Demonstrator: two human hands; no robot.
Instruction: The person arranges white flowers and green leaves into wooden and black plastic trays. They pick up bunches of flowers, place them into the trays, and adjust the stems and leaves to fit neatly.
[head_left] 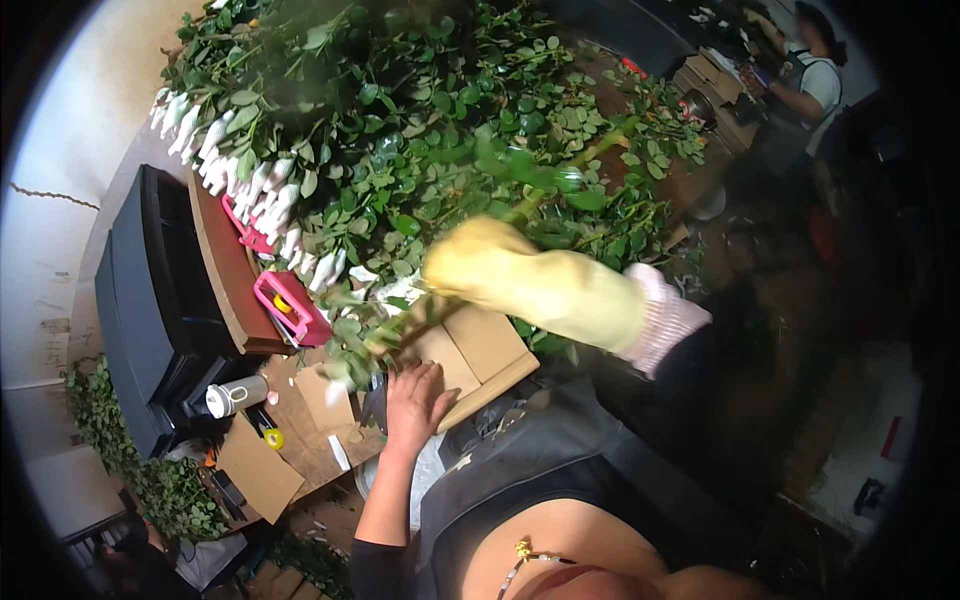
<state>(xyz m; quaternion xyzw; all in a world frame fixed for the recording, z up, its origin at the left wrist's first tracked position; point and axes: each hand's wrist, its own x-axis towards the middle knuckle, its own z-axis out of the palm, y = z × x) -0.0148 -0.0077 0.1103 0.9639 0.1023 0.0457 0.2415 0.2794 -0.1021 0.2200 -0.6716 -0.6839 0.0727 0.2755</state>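
**One leafy stem in the gloved fist, the bare hand loose on the cardboard**

Nearest the wearer, below a dark apron (510,455), the left hand (413,405) lay bare on the edge of a folded cardboard piece (485,340). Its fingers were stretched out and its thumb stood apart; it appeared to grip nothing. Just beyond its fingertips hung the leafy, blurred lower end of a rose stem (597,148).

The right hand (480,258), in a yellow glove with a pale pink ribbed cuff (655,320), was closed round that stem, which slanted above the cardboard, its bare green length rising up and to the right. Blur hid the exact hold of the fingers.

The step in hand seemed to be working a single stem, perhaps stripping its foliage or laying it out; which of these could not be told. The next move would seem to call for the left hand to steady the lower end, while the glove kept clear of neighbouring stems.

Beyond lay a heap of leafy stems (400,150), with white-sleeved tips (270,190) lined along its left side. Farther off, at upper right, stood a co-worker (822,85) in a light top.
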